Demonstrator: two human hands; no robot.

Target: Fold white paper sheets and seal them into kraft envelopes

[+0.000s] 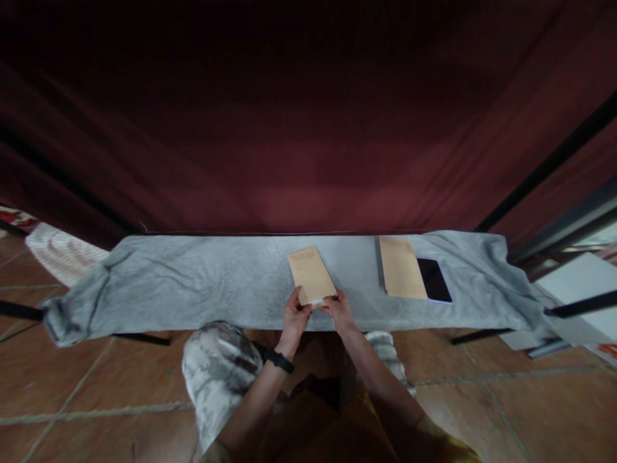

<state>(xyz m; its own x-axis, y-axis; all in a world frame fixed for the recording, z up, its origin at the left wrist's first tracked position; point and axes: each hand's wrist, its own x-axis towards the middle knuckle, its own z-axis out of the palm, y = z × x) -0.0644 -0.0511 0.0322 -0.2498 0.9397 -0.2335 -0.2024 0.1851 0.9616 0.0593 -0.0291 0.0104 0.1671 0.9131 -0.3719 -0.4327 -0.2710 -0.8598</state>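
Both hands are at the near end of a brown paper envelope (312, 275), which slants over the grey cloth. My left hand (294, 313) grips its near left corner, fingers closed. At the near right corner, my right hand (339, 308) pinches the edge. A small white strip (317, 303) shows at the envelope's near end between the hands; whether it is a flap or something inside, I cannot tell. Farther right lies a stack of brown envelopes (402, 268), apart from both hands.
Beside the stack lies a dark-screened phone or tablet (434, 280). A grey cloth (231, 283) covers the narrow table. Behind it hangs a dark red curtain (308, 161). Black metal bars (540, 173) rise at both sides, and a white box-like thing (578, 283) stands at the right.
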